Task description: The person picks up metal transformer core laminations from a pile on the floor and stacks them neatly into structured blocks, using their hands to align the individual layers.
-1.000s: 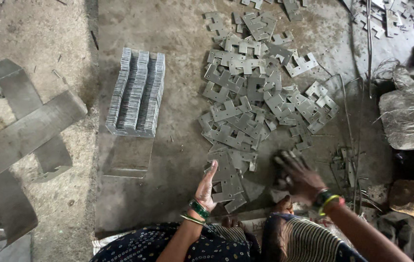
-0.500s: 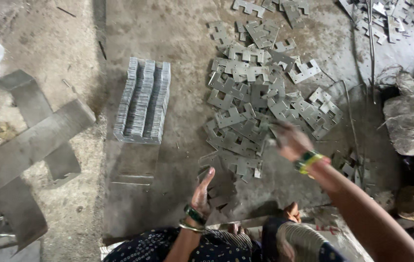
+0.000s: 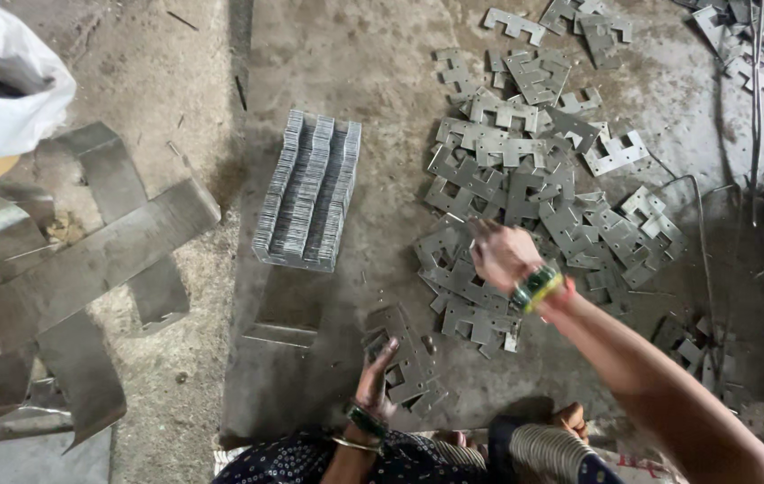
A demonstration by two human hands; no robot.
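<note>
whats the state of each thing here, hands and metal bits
left hand: resting on flat plates near the body
right hand: reaching out over loose pile of plates, grip unclear
stacked plates: standing on edge in neat rows
white sack: lying top left

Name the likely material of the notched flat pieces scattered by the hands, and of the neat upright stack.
Scattered notched plates: probably thin sheet steel, dull grey with faint sheen and crisp stamped edges. Upright stack: apparently the same metal, its packed thin edges glinting silver. The right hand reaches among the plates.
</note>
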